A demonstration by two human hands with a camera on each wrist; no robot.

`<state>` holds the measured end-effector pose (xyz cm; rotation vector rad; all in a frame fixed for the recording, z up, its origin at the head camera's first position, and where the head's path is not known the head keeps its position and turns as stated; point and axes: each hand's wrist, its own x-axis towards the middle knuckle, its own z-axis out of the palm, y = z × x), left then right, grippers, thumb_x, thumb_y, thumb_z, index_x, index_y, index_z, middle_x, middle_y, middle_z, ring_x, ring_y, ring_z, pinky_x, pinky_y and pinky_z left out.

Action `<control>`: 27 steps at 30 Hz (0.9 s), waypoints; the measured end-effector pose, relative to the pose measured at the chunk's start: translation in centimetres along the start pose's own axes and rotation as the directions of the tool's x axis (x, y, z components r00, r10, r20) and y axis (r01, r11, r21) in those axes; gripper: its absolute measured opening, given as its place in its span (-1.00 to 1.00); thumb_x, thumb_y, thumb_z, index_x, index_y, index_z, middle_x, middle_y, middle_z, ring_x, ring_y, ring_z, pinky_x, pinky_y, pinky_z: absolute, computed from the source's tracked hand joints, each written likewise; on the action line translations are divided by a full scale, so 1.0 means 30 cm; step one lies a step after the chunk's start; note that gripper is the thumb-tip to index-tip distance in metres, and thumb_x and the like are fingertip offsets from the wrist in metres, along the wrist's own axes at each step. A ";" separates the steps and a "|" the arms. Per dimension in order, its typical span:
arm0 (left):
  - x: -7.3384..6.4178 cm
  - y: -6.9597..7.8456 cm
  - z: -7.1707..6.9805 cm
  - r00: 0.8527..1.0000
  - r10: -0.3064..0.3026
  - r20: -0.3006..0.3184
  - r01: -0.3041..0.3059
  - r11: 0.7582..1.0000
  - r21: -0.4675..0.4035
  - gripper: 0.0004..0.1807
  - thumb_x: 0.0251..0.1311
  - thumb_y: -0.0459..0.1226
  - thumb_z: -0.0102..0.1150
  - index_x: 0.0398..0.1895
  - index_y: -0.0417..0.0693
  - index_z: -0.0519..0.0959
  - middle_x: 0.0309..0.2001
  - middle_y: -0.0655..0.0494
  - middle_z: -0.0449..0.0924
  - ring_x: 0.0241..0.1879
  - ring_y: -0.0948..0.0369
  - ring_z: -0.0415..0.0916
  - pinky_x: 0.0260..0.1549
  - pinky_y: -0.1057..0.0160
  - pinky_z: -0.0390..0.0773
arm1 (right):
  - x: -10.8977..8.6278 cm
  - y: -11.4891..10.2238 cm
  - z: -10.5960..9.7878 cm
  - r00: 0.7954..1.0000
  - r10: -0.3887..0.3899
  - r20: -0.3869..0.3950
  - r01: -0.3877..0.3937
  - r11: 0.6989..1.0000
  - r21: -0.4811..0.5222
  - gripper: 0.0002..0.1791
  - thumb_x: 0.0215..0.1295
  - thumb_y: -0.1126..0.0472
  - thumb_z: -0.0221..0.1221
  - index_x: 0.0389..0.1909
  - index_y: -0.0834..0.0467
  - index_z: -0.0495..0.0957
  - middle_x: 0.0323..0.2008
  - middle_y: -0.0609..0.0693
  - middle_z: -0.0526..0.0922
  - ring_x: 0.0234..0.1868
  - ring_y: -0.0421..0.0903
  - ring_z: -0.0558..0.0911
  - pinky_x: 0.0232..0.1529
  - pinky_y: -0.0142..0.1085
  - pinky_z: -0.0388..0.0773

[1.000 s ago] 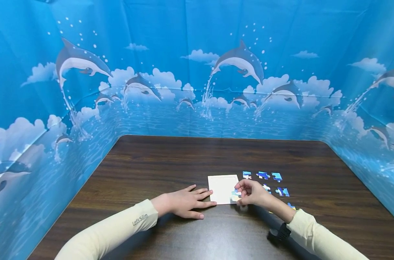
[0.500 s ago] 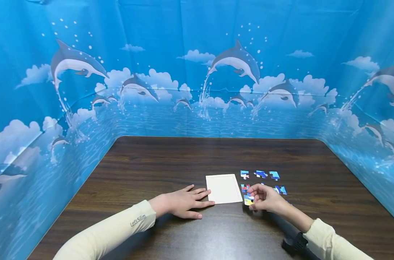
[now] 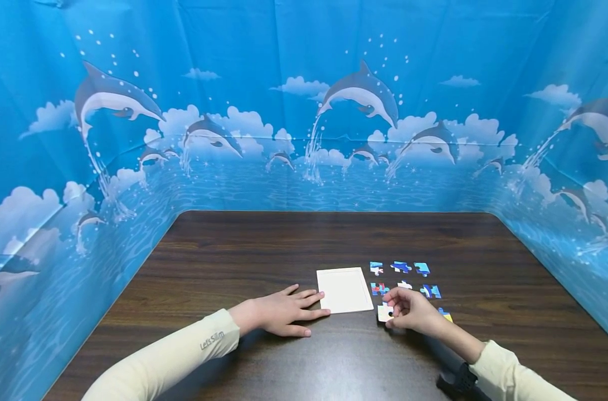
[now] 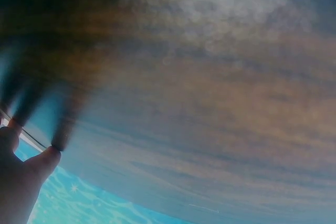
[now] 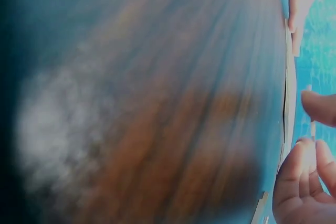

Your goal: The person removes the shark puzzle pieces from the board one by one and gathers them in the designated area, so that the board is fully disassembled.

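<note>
My right hand (image 3: 415, 313) pinches a jigsaw puzzle piece (image 3: 384, 313), which looks white at this moment, between thumb and fingers. In the right wrist view the same piece shows as a thin edge between the thumb (image 5: 320, 107) and the fingers. This hand is just right of a square white puzzle tray (image 3: 345, 292) with a low rim. My left hand (image 3: 286, 314) lies palm down with spread, straight fingers, and its fingertips touch the tray's left edge. Its thumb and fingers also show at the lower left of the left wrist view.
Several loose blue puzzle pieces (image 3: 401, 267) lie in rows right of the tray, some partly behind the right hand. A yellow-and-blue piece (image 3: 445, 314) lies beyond the wrist. The dark wooden table (image 3: 243, 250) is bordered by a dolphin-print curtain (image 3: 253, 184).
My right hand has drawn the puzzle piece rightward, off the tray's lower right corner. The piece's coloured picture showed earlier; now it looks white. My left hand stays at the tray's edge.
</note>
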<state>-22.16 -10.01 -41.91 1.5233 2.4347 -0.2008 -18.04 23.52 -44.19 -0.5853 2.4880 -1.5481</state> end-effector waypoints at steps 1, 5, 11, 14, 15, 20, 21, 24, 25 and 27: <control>0.000 0.000 0.000 1.000 0.001 -0.003 -0.001 1.000 0.003 -0.38 0.40 0.13 -0.33 0.48 0.38 -0.10 0.52 0.07 -0.18 0.50 0.09 -0.15 0.37 -0.18 0.00 | 0.002 0.001 0.001 1.000 -0.011 -0.002 0.011 1.000 -0.028 -0.53 -0.13 0.43 0.35 -0.14 0.47 0.44 -0.37 0.10 0.47 -0.45 -0.34 0.43 -0.45 -0.49 0.47; 0.004 -0.001 0.002 1.000 0.002 -0.011 -0.002 1.000 0.019 -0.38 0.40 0.13 -0.32 0.48 0.37 -0.08 0.52 0.06 -0.15 0.50 0.09 -0.13 0.36 -0.19 0.04 | 0.011 0.002 0.005 0.999 -0.030 -0.015 0.027 0.988 -0.155 -0.56 -0.15 0.39 0.39 -0.18 0.38 0.50 -0.39 0.05 0.49 -0.44 -0.33 0.42 -0.45 -0.45 0.47; 0.005 0.000 0.005 1.000 0.003 -0.002 -0.002 1.000 0.019 -0.38 0.40 0.13 -0.32 0.48 0.37 -0.08 0.52 0.06 -0.16 0.50 0.09 -0.13 0.35 -0.19 0.04 | 0.013 -0.001 0.013 0.999 -0.021 -0.036 0.010 0.963 -0.268 -0.58 -0.18 0.38 0.42 -0.21 0.31 0.57 -0.34 0.03 0.59 -0.42 -0.35 0.45 -0.42 -0.45 0.49; 0.003 0.001 0.007 1.000 0.002 -0.005 -0.002 1.000 0.019 -0.38 0.40 0.14 -0.33 0.48 0.37 -0.08 0.52 0.06 -0.15 0.50 0.09 -0.13 0.35 -0.18 0.05 | 0.014 -0.002 0.016 0.998 -0.039 -0.044 0.025 0.959 -0.283 -0.59 -0.21 0.37 0.44 -0.23 0.31 0.58 -0.39 0.03 0.58 -0.44 -0.33 0.45 -0.45 -0.45 0.48; 0.003 0.001 0.008 1.000 0.002 -0.007 -0.002 1.000 0.020 -0.38 0.40 0.14 -0.33 0.48 0.37 -0.08 0.52 0.06 -0.15 0.50 0.09 -0.13 0.35 -0.18 0.05 | 0.014 -0.002 0.016 0.998 -0.044 -0.048 0.029 0.959 -0.283 -0.59 -0.21 0.36 0.44 -0.24 0.32 0.58 -0.40 0.04 0.58 -0.45 -0.33 0.46 -0.46 -0.45 0.47; 0.005 -0.002 0.010 1.000 -0.002 -0.010 0.002 1.000 0.022 -0.38 0.40 0.14 -0.33 0.48 0.39 -0.09 0.52 0.07 -0.16 0.50 0.10 -0.13 0.35 -0.18 0.04 | 0.016 -0.005 0.009 0.998 -0.036 -0.059 0.019 0.963 -0.270 -0.60 -0.20 0.34 0.45 -0.25 0.30 0.59 -0.41 0.04 0.56 -0.45 -0.32 0.45 -0.45 -0.45 0.46; 0.005 -0.003 0.009 1.000 -0.004 -0.011 0.004 1.000 0.022 -0.38 0.40 0.14 -0.33 0.48 0.39 -0.10 0.52 0.08 -0.16 0.50 0.10 -0.13 0.36 -0.18 0.04 | 0.017 -0.008 0.007 0.998 -0.029 -0.061 0.012 0.964 -0.265 -0.61 -0.19 0.34 0.44 -0.25 0.30 0.58 -0.41 0.04 0.56 -0.45 -0.32 0.45 -0.45 -0.45 0.45; 0.006 -0.004 0.007 1.000 -0.005 -0.015 0.006 1.000 0.021 -0.38 0.39 0.14 -0.33 0.48 0.39 -0.10 0.52 0.08 -0.17 0.50 0.10 -0.12 0.35 -0.18 0.04 | 0.020 -0.015 -0.001 0.998 -0.015 -0.061 0.000 0.967 -0.253 -0.63 -0.15 0.34 0.42 -0.24 0.29 0.58 -0.40 0.05 0.56 -0.44 -0.30 0.44 -0.46 -0.45 0.44; 0.007 -0.005 0.005 1.000 -0.005 -0.017 0.005 1.000 0.020 -0.38 0.39 0.14 -0.32 0.48 0.39 -0.10 0.52 0.08 -0.17 0.50 0.10 -0.12 0.35 -0.18 0.04 | 0.020 -0.018 -0.003 0.998 -0.011 -0.062 -0.005 0.968 -0.252 -0.64 -0.14 0.34 0.41 -0.24 0.30 0.58 -0.40 0.05 0.55 -0.44 -0.29 0.44 -0.46 -0.45 0.43; 0.007 -0.006 0.004 1.000 -0.005 -0.017 0.005 1.000 0.019 -0.37 0.39 0.14 -0.32 0.48 0.39 -0.11 0.52 0.08 -0.18 0.50 0.10 -0.13 0.36 -0.18 0.03 | 0.022 -0.022 -0.007 0.998 -0.003 -0.062 -0.012 0.970 -0.244 -0.64 -0.13 0.34 0.41 -0.24 0.30 0.58 -0.39 0.06 0.55 -0.43 -0.28 0.44 -0.45 -0.45 0.43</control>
